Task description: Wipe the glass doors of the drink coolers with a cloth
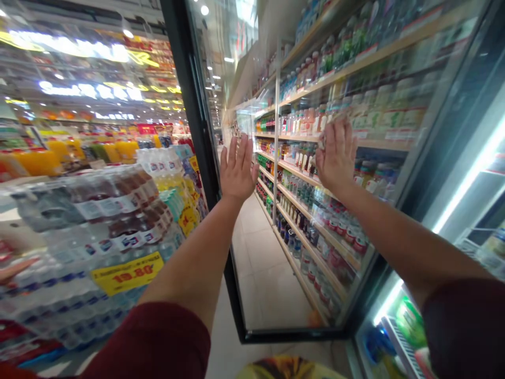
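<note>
Both my hands are raised against the glass door [268, 300] of an open drinks fridge. My left hand [239, 168] lies flat on the pane near the black door frame [197, 113], fingers up and slightly apart. Farther right on the same glass, my right hand [337, 152] is pressed flat with its fingers stretched. A pale, blurred patch shows around the right fingertips; I cannot tell whether it is a cloth or a reflection. Shelves of bottles [303, 126] appear through or mirrored in the pane.
Stacked packs of bottled drinks [114, 195] stand left of the door, with a yellow price sign [128, 272] on them. Another person's hand [16, 271] seems to show at the left edge. The lit fridge interior [465, 184] is at right. A yellow patterned item [292, 368] shows below.
</note>
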Demonstrator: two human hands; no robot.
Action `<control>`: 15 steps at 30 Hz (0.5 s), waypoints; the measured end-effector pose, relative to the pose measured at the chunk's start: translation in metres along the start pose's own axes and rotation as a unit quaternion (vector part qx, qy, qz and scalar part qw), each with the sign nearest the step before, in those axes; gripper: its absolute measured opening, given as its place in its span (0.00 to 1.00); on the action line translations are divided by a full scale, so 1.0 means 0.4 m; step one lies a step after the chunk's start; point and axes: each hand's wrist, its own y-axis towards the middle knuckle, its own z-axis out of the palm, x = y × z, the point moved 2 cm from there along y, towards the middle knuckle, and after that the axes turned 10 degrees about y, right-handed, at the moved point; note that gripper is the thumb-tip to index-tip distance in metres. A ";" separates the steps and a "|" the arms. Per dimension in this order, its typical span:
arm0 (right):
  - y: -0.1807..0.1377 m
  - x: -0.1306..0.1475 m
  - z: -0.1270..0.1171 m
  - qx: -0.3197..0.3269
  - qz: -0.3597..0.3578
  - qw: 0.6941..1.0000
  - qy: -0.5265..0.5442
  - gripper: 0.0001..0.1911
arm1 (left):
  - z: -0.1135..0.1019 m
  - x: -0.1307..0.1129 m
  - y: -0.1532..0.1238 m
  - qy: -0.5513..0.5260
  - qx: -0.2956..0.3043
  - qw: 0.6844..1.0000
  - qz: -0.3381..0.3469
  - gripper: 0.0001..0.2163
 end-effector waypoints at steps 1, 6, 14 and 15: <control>-0.015 0.008 0.006 0.030 -0.022 0.999 0.006 0.36 | -0.001 -0.001 0.000 -0.003 0.002 1.000 -0.002 0.34; -0.029 0.010 0.004 0.129 -0.107 0.986 0.003 0.34 | -0.007 -0.005 0.000 0.002 0.002 1.000 0.002 0.33; 0.010 -0.005 -0.015 0.044 -0.033 0.998 -0.034 0.34 | 0.002 0.005 -0.008 0.067 -0.027 0.997 0.027 0.30; 0.001 -0.002 -0.011 0.054 -0.045 0.997 -0.032 0.33 | 0.004 0.007 -0.009 0.070 -0.030 0.997 0.030 0.30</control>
